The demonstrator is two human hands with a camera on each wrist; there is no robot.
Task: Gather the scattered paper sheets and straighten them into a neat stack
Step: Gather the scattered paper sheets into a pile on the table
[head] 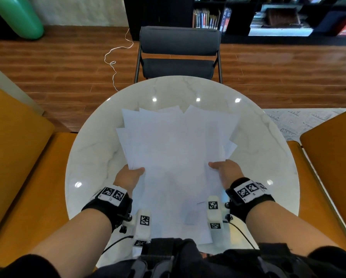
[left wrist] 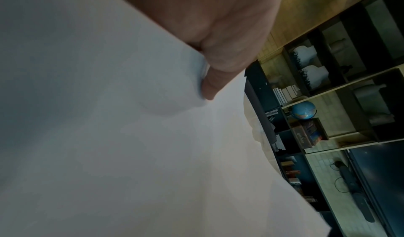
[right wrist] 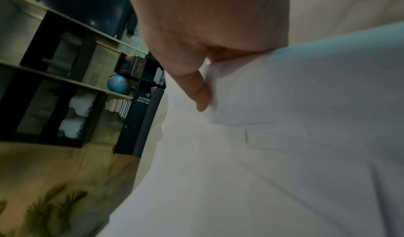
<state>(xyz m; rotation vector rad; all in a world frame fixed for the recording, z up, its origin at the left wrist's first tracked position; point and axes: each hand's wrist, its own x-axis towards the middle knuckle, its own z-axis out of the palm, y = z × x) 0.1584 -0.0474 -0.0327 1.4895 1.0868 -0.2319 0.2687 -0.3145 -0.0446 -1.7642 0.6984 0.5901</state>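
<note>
Several white paper sheets (head: 176,157) form a loose, fanned bundle above the round marble table (head: 92,157), their far corners splayed unevenly. My left hand (head: 131,174) grips the bundle's left edge, thumb on top and fingers hidden beneath. At the right edge my right hand (head: 223,170) holds it the same way. In the left wrist view the thumb (left wrist: 210,87) presses down on the paper sheets (left wrist: 109,137). The right wrist view shows the thumb (right wrist: 198,93) pinching the paper sheets (right wrist: 284,154). The near ends of the sheets hang toward my lap.
A dark chair (head: 179,55) stands at the table's far side. Orange seats flank the table at left (head: 18,157) and right (head: 332,161). A white cord (head: 114,61) lies on the wooden floor, and a bookshelf (head: 268,15) fills the back.
</note>
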